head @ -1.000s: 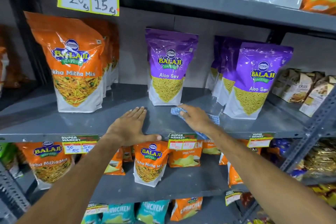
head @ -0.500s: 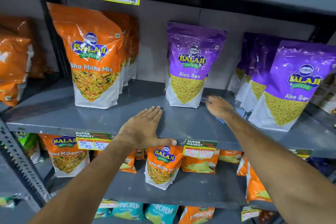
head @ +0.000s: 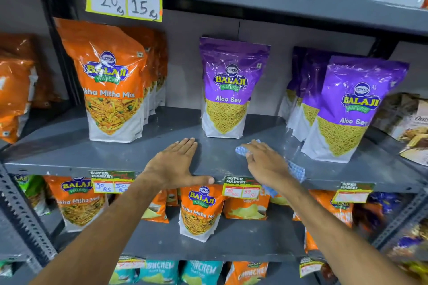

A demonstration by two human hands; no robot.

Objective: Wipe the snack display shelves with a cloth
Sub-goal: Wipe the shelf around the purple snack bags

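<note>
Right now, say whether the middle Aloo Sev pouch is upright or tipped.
Upright: the pouch stands on its flat base on the shelf, label facing out.

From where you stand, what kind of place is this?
Most likely a supermarket snack aisle: grey metal shelves hold rows of Aloo Sev pouches and Tikha Mitha Mix pouches, and price tags printed "Super Market" hang along the shelf edges.

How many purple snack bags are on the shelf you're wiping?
4 at least: one purple bag alone mid-shelf, another front right, two more partly showing behind it. More may hide in that row.
</note>
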